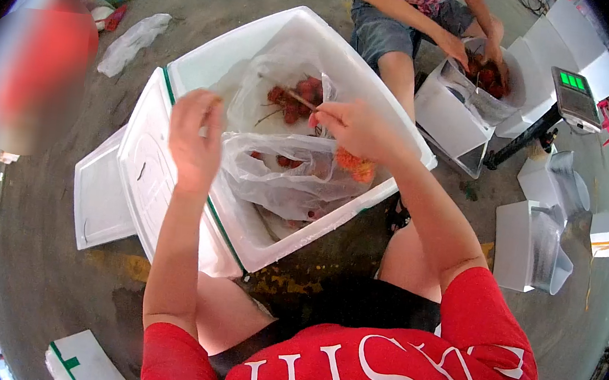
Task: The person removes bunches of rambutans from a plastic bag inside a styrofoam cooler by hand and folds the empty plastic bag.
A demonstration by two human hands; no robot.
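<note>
Between the fingers of my right hand (pixel 355 127) is the brown stem of a bunch of red, round, lychee-like fruit (pixel 295 101). The bunch hangs over a clear plastic bag (pixel 254 73) inside a white foam box (pixel 296 22). My left hand (pixel 195 141) is raised at the box's left edge, fingers loosely bent and apart, with nothing visible in them. A second plastic bag (pixel 276 176) lies nearer to me, with some red fruit showing through it. Just under my right wrist there is an orange, net-like item (pixel 355 166), partly hidden.
White foam lids (pixel 162 168) lean against the box's left side. Across from me a seated person's hands (pixel 475 53) reach into a bag-lined container of red fruit (pixel 490 80). A scale with a green display (pixel 574 82) stands at right, near several white boxes (pixel 518 238).
</note>
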